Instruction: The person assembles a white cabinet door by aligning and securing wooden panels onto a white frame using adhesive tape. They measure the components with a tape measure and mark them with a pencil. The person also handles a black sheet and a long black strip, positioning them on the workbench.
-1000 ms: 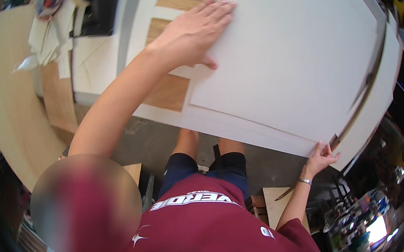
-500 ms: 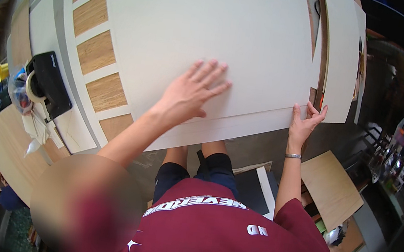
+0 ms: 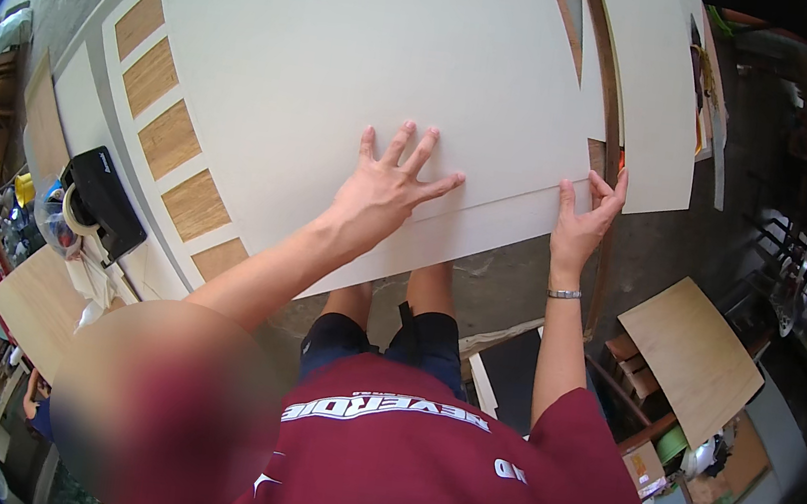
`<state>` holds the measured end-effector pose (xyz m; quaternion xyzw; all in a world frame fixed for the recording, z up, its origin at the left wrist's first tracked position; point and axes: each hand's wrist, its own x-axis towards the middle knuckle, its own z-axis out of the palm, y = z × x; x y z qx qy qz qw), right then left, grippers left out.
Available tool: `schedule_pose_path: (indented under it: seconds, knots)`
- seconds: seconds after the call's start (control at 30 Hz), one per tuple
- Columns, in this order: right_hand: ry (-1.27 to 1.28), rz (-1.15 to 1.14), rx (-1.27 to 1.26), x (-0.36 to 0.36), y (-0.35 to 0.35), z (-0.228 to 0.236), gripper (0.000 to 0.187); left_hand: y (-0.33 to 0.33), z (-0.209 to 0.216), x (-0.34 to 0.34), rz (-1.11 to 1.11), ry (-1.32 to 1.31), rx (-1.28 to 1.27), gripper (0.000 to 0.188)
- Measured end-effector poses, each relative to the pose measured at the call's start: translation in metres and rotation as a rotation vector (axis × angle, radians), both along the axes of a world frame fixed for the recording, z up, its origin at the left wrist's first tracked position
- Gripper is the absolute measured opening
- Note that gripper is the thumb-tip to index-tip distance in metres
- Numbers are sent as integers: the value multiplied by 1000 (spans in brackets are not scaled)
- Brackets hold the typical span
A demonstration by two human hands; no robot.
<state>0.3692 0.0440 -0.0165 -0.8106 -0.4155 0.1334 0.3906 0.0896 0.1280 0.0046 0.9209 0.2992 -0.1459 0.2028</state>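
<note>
A large white sheet (image 3: 346, 64) lies flat over a second white layer whose near border (image 3: 486, 232) shows past its lower edge. My left hand (image 3: 381, 189) rests palm down on the sheet near that edge, fingers spread. At the sheet's near right corner is my right hand (image 3: 587, 219), wearing a bracelet on the wrist. Its thumb and fingertips touch the edge there, with the thumb held apart from the stretched fingers. Along the left side of the sheet, a white framed border has several wood-grain rectangles (image 3: 169, 140).
A black tape dispenser (image 3: 107, 206) stands left of the panel, with a clear bag (image 3: 56, 228) beside it. A wooden strip (image 3: 605, 50) and another white board (image 3: 657, 112) lie to the right. A plywood piece (image 3: 693, 358) sits lower right. Another person's arm shows far left.
The fingers of my left hand have spread wider on the sheet. My right hand stays at the corner. The whole view has shifted, so the panel appears farther left.
</note>
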Motion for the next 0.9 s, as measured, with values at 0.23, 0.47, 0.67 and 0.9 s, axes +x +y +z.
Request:
schedule_pose_path:
  seconds: [0.23,0.47,0.67,0.9]
  knots:
    - [69,515,-140,18,17,53,10,-4,4,2,42,18,28,86]
    - [211,1052,-594,0,62,63,23,-6,2,-4,124,-88,-29,83]
    - [148,1277,-579,-7,66,40,25,-10,3,0,165,-73,-28,83]
    - [59,1333,-544,-12,65,30,23,-13,-2,1,177,-59,8,86]
